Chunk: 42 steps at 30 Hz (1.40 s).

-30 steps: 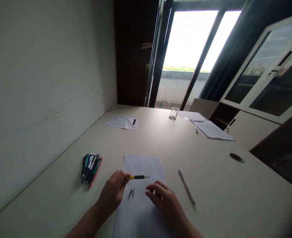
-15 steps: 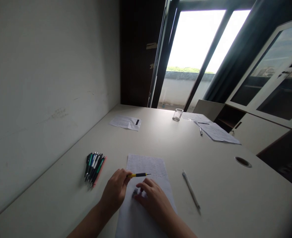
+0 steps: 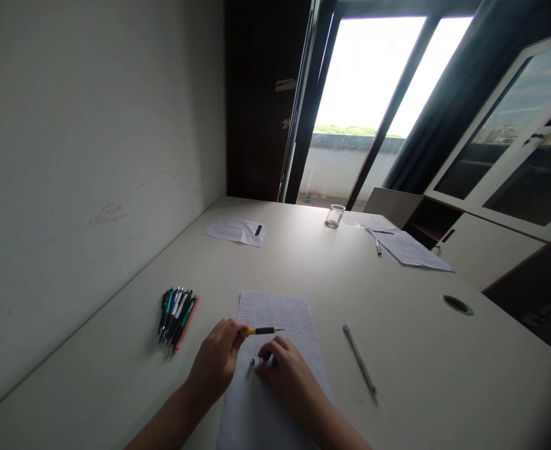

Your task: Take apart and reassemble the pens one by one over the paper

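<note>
My left hand (image 3: 217,359) grips a yellow and black pen (image 3: 262,330) without its cap, its thin tip pointing right over a sheet of handwritten paper (image 3: 275,307). Just below, my right hand (image 3: 285,369) has its thumb and fingers curled together beside a small dark piece (image 3: 252,362) at the fingertips; how it is held is too small to tell. A bundle of pens (image 3: 177,319) lies left of the paper. On the right, a whitish pen (image 3: 360,359) lies slanted on the table.
At the far side of the white table (image 3: 303,269) stand a glass jar (image 3: 334,215) and stacked papers (image 3: 411,249) with a pen (image 3: 378,247) beside them. Another sheet (image 3: 235,230) lies at the far left. A round cable hole (image 3: 457,305) is at the right.
The fingers of my right hand have drawn closer together, and less of the small dark piece shows. My left hand and the yellow pen have hardly moved.
</note>
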### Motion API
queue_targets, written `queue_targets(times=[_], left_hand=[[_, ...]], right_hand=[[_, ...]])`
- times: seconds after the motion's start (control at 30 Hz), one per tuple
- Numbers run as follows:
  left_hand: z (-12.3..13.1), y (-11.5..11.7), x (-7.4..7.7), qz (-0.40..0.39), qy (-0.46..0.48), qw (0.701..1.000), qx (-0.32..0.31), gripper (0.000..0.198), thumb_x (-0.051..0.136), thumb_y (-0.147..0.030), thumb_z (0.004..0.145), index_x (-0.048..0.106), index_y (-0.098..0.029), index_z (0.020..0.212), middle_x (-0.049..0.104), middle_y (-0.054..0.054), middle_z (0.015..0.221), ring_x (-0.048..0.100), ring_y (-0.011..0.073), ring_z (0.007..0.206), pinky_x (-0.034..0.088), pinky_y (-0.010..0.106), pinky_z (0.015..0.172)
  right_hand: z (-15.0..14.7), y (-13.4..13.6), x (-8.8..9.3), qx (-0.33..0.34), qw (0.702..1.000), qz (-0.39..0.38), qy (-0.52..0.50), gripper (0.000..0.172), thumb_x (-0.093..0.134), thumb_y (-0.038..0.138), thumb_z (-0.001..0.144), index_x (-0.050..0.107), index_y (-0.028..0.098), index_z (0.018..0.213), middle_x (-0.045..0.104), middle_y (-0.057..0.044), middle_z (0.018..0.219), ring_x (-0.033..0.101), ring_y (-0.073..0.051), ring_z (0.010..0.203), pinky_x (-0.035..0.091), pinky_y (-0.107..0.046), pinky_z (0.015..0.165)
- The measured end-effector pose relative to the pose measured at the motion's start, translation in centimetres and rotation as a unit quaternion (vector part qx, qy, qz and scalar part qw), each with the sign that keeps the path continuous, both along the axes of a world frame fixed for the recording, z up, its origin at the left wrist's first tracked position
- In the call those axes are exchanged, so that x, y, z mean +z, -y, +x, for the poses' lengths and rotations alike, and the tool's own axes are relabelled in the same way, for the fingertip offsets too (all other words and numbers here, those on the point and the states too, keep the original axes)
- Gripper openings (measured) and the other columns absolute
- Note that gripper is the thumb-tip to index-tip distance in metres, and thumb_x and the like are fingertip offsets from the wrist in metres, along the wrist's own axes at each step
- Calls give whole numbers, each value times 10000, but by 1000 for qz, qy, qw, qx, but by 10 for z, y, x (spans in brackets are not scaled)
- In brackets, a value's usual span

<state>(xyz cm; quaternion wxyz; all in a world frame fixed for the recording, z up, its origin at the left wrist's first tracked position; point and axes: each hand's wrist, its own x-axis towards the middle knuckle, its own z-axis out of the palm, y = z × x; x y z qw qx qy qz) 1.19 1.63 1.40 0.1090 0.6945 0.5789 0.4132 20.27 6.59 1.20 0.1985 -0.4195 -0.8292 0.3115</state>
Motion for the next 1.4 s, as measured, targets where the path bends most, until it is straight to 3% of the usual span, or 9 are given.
queue_targets(times=[0.3,0.47,0.63,0.8,1.4], left_hand=[[-1,1,0,-1,-13,1000,6,169,421,-124,992,559,-211,1035,633,61,920,607,221,852,518,340,744],[-1,0,0,1,-9,1000,15,174,429,-118,983,563,-209,1048,634,57,926,608,221,858,511,343,752],[-1,-1,-3,1,-10,1000,29,179,425,-120,982,570,-210,1036,632,55,906,607,221,843,507,346,751],[-1,-1,-3,-6,-8,1000,30,187,426,-117,976,571,-217,1040,638,54,917,610,223,851,511,348,757],[2,0,0,-3,-9,1000,8,173,438,-125,983,575,-218,1029,646,60,912,621,221,840,530,336,734]], right_hand=[[2,-4,1,-16,997,-44,-59,161,651,77,767,707,228,778,692,1,803,645,-196,800,481,-296,758],[13,-15,11,-45,986,-59,-147,64,668,235,829,711,219,785,721,1,761,640,-180,698,482,-279,668],[27,-25,12,-127,953,-57,-268,260,661,444,886,714,189,888,738,-57,821,654,-210,744,512,-306,677],[31,-26,8,-166,930,-44,-326,271,682,455,881,706,192,942,749,-84,936,676,-235,845,532,-346,761],[24,-19,11,-123,934,-43,-332,225,684,418,887,685,196,921,749,-96,971,687,-239,874,560,-366,773]])
